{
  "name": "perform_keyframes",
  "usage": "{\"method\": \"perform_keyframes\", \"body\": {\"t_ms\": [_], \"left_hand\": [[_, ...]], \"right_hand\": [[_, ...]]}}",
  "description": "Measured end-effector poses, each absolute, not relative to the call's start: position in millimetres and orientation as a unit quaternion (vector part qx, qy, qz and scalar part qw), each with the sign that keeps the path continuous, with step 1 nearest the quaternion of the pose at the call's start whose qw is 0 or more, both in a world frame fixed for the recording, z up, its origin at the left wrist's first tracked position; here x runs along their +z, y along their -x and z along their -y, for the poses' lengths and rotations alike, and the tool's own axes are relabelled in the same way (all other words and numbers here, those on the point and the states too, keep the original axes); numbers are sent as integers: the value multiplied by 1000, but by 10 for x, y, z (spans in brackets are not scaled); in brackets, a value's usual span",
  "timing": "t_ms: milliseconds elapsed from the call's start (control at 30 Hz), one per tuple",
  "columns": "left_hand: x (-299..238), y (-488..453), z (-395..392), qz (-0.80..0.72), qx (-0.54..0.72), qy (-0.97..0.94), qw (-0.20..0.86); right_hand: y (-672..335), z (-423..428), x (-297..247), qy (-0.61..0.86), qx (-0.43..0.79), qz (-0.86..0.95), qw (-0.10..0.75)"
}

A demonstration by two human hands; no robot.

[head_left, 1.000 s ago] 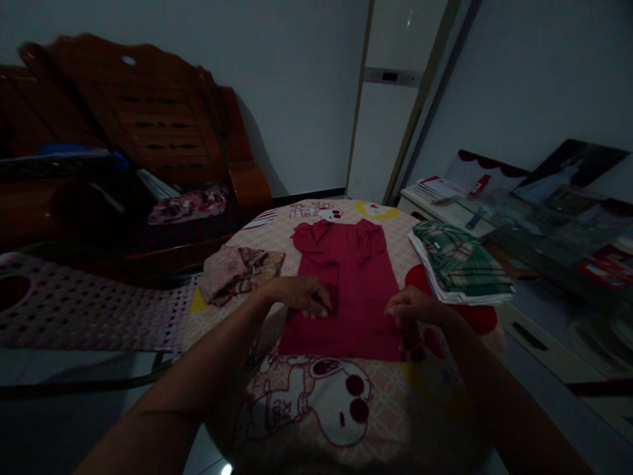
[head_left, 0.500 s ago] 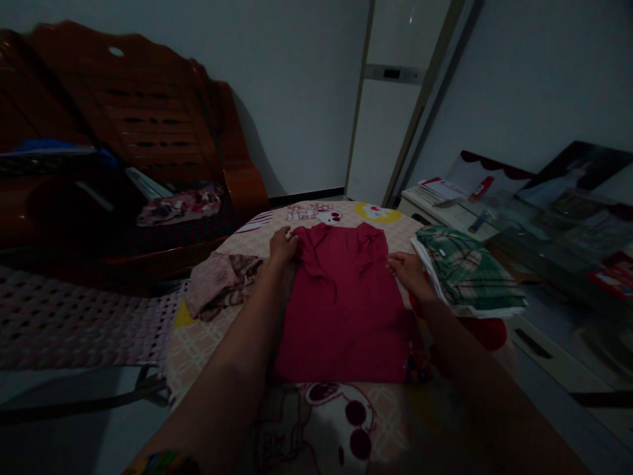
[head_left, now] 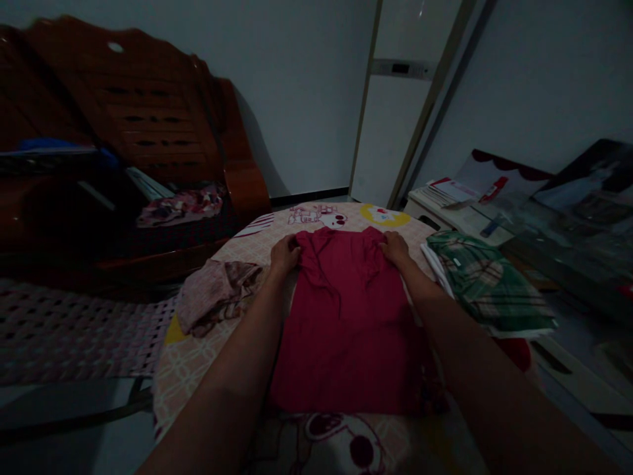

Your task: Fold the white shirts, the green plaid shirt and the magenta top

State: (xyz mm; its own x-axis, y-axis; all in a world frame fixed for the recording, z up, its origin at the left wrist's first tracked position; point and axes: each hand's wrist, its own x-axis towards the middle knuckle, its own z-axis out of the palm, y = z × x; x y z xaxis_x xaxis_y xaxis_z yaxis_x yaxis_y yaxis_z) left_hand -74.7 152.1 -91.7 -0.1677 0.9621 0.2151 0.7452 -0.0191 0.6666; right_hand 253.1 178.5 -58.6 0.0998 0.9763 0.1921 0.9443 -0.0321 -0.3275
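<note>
A dark pink shirt (head_left: pixel 351 330) lies spread on the round table, its sides folded inward and its far end bunched a little. My left hand (head_left: pixel 285 254) is closed on its far left corner. At the far right corner, my right hand (head_left: pixel 395 249) pinches the fabric. Left of the shirt lies a crumpled pale pink and brown garment (head_left: pixel 217 293). A folded green plaid garment (head_left: pixel 487 280) rests on white cloth at the table's right side.
A patterned tablecloth (head_left: pixel 198 376) covers the table. Behind on the left stands a wooden bench (head_left: pixel 148 119) with a crumpled floral cloth (head_left: pixel 182 204). A woven chair (head_left: pixel 84 330) is at left. A cabinet (head_left: pixel 420 204) with papers stands right, near a tall white appliance (head_left: pixel 395 132).
My right hand has moved up and inward from the shirt's right edge to its far right corner. The left hand stays at the far left corner. The view has shifted slightly.
</note>
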Motion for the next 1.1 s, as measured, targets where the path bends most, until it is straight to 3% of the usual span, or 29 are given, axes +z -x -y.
{"method": "perform_keyframes", "body": {"t_ms": [233,333,500,633,933,1000,1100], "left_hand": [[-927,755,-1559,-694,398,-562,209],[-894,744,-1548,-701,399,-547,225],[-792,698,-1576,-710,401,-571,99],[-688,596,-1779,-681,362,-634,51],[-661,367,-2227,-661,175,-724,89],[-673,343,-2234,-666,170,-722,80],[-646,328,-2235,-673,182,-713,79]], "right_hand": [[-2825,-1747,-484,778,-23,571,260],[-3019,-1616,-447,780,-69,571,246],[-3064,-1544,-457,755,-94,617,202],[-2844,-1691,-490,715,-65,672,182],[-2639,-2101,-587,753,70,639,141],[-2671,-2165,-586,758,98,622,172],[-2696,-2244,-566,749,183,562,300]]}}
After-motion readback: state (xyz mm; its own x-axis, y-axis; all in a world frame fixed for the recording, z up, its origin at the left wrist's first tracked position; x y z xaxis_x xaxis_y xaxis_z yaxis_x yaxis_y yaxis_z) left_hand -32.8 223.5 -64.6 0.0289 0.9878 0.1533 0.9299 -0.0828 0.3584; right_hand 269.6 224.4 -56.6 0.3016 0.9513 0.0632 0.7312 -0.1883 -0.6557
